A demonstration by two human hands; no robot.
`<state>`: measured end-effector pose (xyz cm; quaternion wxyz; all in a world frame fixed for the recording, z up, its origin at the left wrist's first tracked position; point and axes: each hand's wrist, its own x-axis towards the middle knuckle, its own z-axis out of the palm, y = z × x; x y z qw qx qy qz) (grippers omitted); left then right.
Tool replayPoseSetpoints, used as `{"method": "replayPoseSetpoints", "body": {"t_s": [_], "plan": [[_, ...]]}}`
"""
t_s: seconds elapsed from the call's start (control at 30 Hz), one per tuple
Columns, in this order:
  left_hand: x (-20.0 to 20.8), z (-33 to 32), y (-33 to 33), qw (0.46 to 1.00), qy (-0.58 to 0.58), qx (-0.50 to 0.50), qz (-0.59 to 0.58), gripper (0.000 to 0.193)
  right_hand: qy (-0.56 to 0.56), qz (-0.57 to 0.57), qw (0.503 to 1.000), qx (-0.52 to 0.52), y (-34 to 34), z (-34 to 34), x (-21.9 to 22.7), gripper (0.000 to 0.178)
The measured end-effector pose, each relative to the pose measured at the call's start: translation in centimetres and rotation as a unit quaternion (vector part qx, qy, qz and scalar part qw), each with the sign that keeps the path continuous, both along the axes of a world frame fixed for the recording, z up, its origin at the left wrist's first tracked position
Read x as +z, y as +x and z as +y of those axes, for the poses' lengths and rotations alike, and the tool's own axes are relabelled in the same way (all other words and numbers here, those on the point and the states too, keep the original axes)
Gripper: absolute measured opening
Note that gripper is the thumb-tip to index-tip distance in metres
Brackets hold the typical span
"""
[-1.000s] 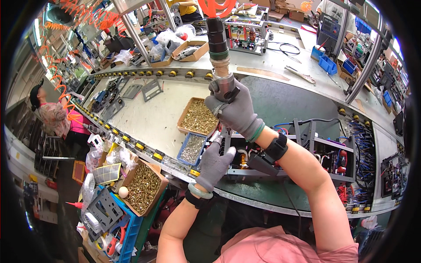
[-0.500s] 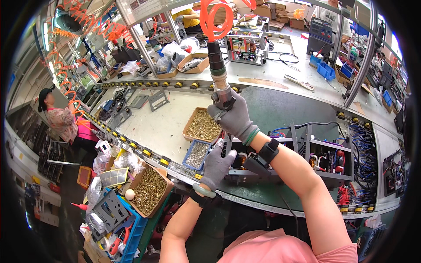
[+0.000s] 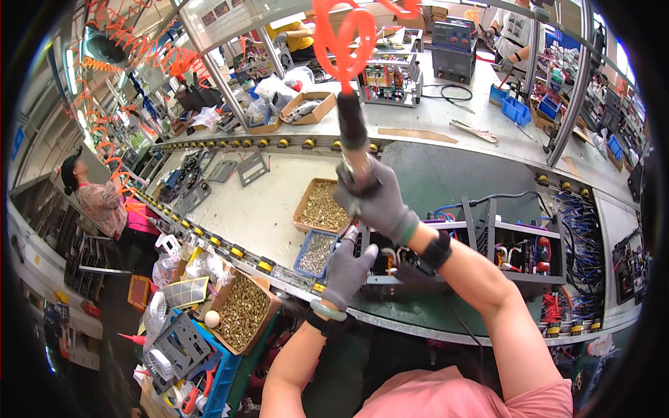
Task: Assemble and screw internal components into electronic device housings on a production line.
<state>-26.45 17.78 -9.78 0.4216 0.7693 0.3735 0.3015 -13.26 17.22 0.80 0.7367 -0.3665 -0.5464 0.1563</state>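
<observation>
In my right hand [image 3: 380, 202], gloved in grey, is an air screwdriver [image 3: 352, 129], held nearly upright and blurred by motion. A coiled orange hose [image 3: 345, 45] rises from its top. Below it, my left hand [image 3: 346, 272], also gloved, is at the left end of an open metal equipment chassis [image 3: 390, 279]. Its fingers point up toward the tool's lower end, with the thumb toward the chassis; what is at the fingertips is too small to make out. Beside that hand are a blue tray of small silvery screws [image 3: 317, 252] and a cardboard box of brass-coloured parts [image 3: 322, 207].
A second open chassis [image 3: 523, 254] stands to the right, with bundled cables [image 3: 575, 230] past it. A roller rail [image 3: 230, 245] edges the bench. At lower left, a carton of brass parts [image 3: 240, 313] adjoins a blue crate [image 3: 221, 376]. Co-workers stand at left and back.
My right hand and the screwdriver have come down toward the chassis. My left hand has barely shifted. At the back right, a dark boxy machine has moved left, and a co-worker's arms now show.
</observation>
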Motion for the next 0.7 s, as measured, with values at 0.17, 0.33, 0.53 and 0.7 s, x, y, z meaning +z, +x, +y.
{"method": "replayPoseSetpoints", "body": {"t_s": [0.17,0.33,0.53,0.7], "plan": [[-0.6,0.7,0.7,0.999,-0.036,-0.013,-0.011,0.052,-0.053,0.077,0.995,-0.04,0.8,0.5,0.8,0.024],[0.6,6.3,-2.7,0.948,-0.31,-0.071,-0.031,0.041,-0.061,0.163,0.984,0.046,3.0,-2.4,5.7,0.023],[-8.9,11.9,-5.3,0.848,0.107,0.002,0.519,0.033,-0.056,0.261,0.946,0.186,3.4,-12.7,4.8,0.047],[-9.6,13.5,-5.9,0.837,0.086,-0.008,0.54,0.028,-0.012,0.194,0.98,0.048,3.7,-18.8,5.2,0.056]]}}
